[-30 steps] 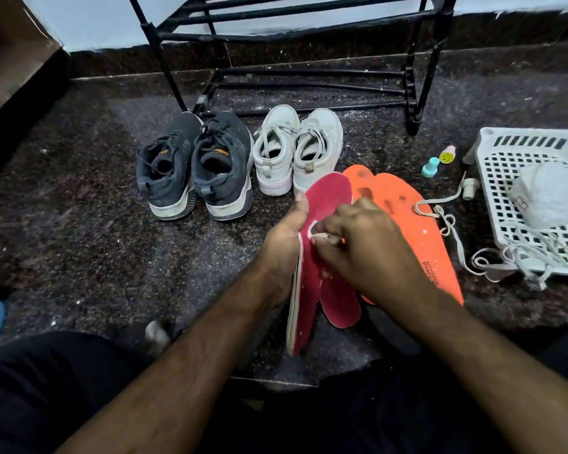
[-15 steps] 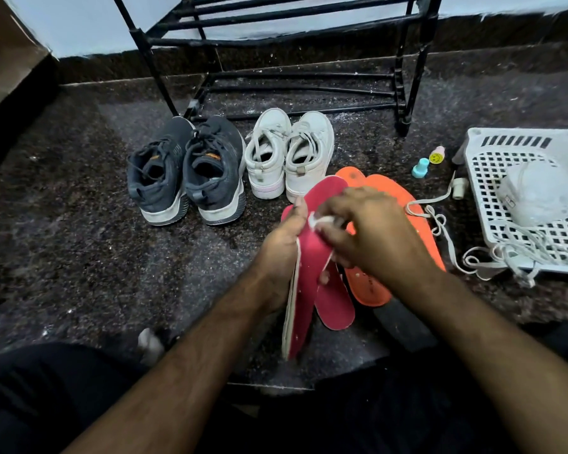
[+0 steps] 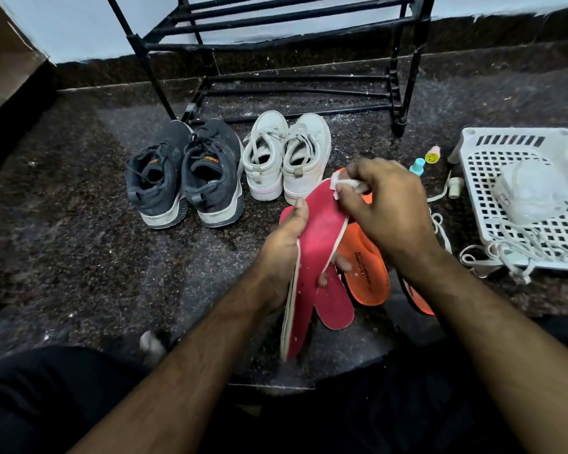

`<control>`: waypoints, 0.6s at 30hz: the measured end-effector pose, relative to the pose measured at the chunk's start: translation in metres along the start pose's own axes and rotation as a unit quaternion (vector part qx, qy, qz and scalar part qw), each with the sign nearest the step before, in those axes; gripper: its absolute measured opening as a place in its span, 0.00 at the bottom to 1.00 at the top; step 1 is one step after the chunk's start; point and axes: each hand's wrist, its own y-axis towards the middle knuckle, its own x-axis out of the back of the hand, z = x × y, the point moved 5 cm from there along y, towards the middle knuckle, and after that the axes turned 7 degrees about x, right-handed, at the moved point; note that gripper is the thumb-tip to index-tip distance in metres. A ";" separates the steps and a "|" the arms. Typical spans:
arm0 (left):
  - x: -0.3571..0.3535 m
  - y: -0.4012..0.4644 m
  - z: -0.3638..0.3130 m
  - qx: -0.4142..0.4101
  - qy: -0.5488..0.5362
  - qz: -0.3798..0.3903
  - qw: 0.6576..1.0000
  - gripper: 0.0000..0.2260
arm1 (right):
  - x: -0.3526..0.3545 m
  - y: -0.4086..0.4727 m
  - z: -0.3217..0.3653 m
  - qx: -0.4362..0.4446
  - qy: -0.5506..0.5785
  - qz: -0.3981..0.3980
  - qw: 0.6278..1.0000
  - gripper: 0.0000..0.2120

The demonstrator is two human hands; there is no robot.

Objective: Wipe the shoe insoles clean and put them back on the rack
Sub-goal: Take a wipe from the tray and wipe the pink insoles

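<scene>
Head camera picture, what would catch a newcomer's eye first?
The red insole at centre, held upright by the left hand while the right hand presses a white wipe to its top. Behind it lie orange insoles; dark sneakers and white sneakers stand before the black rack.

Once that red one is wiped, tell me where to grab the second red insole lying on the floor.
Take the second red insole by its rounded near end, coming from the person's side. That end lies bare on the floor, while its far part is hidden behind the held red insole in the left hand, and an orange insole sits close on its right.
</scene>
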 end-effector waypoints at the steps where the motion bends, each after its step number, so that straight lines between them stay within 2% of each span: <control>1: 0.000 0.001 0.001 0.000 -0.001 -0.001 1.000 0.34 | -0.002 -0.002 0.001 -0.005 0.013 -0.002 1.000 0.06; 4: -0.002 0.002 0.000 0.014 -0.076 0.014 0.997 0.29 | -0.024 -0.021 0.035 0.061 0.077 0.085 0.992 0.06; 6: -0.002 0.002 -0.001 0.019 -0.096 0.027 0.995 0.28 | -0.031 -0.027 0.044 0.102 0.066 0.132 0.984 0.05; 10: 0.000 0.003 0.000 -0.006 -0.022 0.024 0.999 0.32 | -0.008 -0.001 0.011 0.044 -0.049 0.056 0.996 0.08; 12: 0.001 0.003 0.000 -0.011 -0.024 0.020 0.999 0.32 | -0.003 0.001 0.007 0.019 -0.038 0.029 0.999 0.08; 13: 0.002 0.004 0.000 -0.015 -0.040 0.020 0.999 0.32 | -0.006 -0.002 0.012 0.024 -0.018 0.042 0.999 0.08; 16: 0.004 0.009 0.003 0.006 -0.106 0.022 0.994 0.30 | -0.026 -0.022 0.041 0.079 0.041 0.155 0.984 0.10; 18: 0.005 0.011 0.005 0.011 -0.105 0.018 0.994 0.31 | -0.027 -0.023 0.039 0.073 0.047 0.174 0.981 0.12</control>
